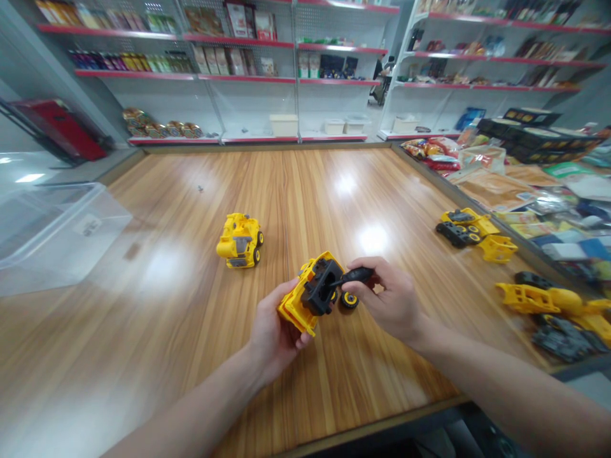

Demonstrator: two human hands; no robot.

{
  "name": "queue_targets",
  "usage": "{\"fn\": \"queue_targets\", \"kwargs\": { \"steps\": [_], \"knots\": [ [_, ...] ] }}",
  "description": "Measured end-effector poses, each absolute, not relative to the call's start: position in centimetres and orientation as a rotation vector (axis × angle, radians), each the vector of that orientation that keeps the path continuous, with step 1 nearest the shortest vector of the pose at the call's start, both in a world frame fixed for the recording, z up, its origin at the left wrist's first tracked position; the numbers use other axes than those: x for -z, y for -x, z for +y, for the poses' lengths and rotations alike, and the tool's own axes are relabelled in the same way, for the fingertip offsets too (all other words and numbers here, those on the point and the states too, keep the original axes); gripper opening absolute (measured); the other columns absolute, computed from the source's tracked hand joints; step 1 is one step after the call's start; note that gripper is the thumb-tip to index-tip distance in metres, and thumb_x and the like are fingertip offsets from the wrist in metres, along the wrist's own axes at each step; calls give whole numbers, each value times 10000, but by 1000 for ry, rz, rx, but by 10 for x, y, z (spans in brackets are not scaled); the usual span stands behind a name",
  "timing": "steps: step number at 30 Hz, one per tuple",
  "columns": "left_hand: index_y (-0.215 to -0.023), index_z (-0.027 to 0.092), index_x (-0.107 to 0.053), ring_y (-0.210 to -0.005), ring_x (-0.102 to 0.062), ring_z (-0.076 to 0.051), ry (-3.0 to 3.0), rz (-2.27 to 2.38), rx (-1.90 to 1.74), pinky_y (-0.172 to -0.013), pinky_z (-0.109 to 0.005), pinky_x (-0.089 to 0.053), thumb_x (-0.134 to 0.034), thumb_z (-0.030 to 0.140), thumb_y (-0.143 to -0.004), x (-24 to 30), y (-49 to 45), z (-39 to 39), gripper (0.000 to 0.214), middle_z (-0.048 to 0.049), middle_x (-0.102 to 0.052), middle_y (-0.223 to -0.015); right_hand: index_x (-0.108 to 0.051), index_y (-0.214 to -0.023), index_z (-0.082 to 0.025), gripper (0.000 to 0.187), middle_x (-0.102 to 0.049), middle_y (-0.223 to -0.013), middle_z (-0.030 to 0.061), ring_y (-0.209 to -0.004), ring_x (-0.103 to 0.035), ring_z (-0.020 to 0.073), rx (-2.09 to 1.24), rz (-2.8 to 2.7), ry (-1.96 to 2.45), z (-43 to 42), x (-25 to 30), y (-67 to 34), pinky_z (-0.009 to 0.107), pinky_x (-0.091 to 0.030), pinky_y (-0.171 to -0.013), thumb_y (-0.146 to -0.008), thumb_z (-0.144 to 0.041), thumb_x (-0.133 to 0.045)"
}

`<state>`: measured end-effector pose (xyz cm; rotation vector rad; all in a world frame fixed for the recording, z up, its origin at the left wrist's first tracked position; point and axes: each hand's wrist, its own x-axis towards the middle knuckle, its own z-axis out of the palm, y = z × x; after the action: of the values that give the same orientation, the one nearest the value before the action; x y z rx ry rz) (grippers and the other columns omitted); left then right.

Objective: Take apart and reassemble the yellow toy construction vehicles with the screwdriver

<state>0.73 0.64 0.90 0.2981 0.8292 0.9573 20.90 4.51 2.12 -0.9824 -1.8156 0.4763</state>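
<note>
My left hand (pixel 277 331) is closed around a yellow toy truck (pixel 296 306), tilted so its black underside faces up. In my right hand (pixel 394 299) is a black-handled screwdriver (pixel 358 275), pinched between thumb and fingers. Its shaft points left into the recess of the black underside; whether the tip meets a screw is hidden. A loose black wheel with a yellow hub (pixel 350 299) shows just below the screwdriver, partly behind the hands' work. To the left, apart from both hands, a second yellow toy truck (pixel 240 240) stands on the wooden table (pixel 200 356).
A clear plastic bin (pixel 62 235) stands at the table's left. Yellow and black toy parts (pixel 465 229) lie at the right, with more toy vehicle pieces (pixel 558 312) nearer me. Bagged goods (pixel 439 152) fill the right side beyond the table's raised edge. Stocked shelves (pixel 248 79) line the back.
</note>
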Motion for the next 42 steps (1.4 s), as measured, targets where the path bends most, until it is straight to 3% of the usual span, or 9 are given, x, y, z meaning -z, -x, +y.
{"fn": "queue_targets", "kwargs": {
  "steps": [6, 13, 28, 36, 42],
  "knots": [
    [-954, 145, -633, -374, -500, -104, -305, 880, -954, -315, -183, -309, -538, 467, -855, -9, -9, 9, 351, -68, -672, -714, -658, -954, -191, 243, -659, -722, -8, -532, -540, 94, -490, -1857, 1105, 47, -21, -208, 225, -450, -501, -820, -383, -724],
    [-910, 126, -629, -341, -425, -76, -322, 897, -994, -314, -181, -287, -551, 426, -861, -6, -7, 12, 314, -7, -584, -594, -678, -861, -185, 276, -654, -678, -6, -545, -556, 103, -538, -1875, 1223, 51, -18, -208, 224, -435, -501, -826, -459, -694],
    [-726, 151, -583, -313, -308, -56, -433, 867, -989, -324, -188, -176, -500, 432, -874, -6, -6, 10, 329, -11, -527, -529, -683, -879, -205, 181, -664, -699, -10, -560, -572, 106, -540, -1866, 1112, 51, -16, -207, 226, -453, -502, -864, -384, -670],
    [-739, 154, -586, -318, -291, -57, -430, 909, -1011, -335, -194, -166, -501, 439, -870, -3, -9, 11, 325, -9, -520, -510, -674, -919, -197, 141, -678, -757, 6, -588, -573, 113, -403, -1950, 938, 47, -17, -207, 246, -462, -544, -856, -322, -683],
    [-801, 153, -600, -311, -304, -47, -421, 969, -1033, -333, -189, -180, -548, 455, -846, -4, -10, 8, 310, -4, -553, -554, -685, -903, -206, 155, -681, -715, -8, -567, -590, 109, -519, -1902, 986, 47, -14, -206, 237, -467, -533, -879, -355, -655]
  ]
}}
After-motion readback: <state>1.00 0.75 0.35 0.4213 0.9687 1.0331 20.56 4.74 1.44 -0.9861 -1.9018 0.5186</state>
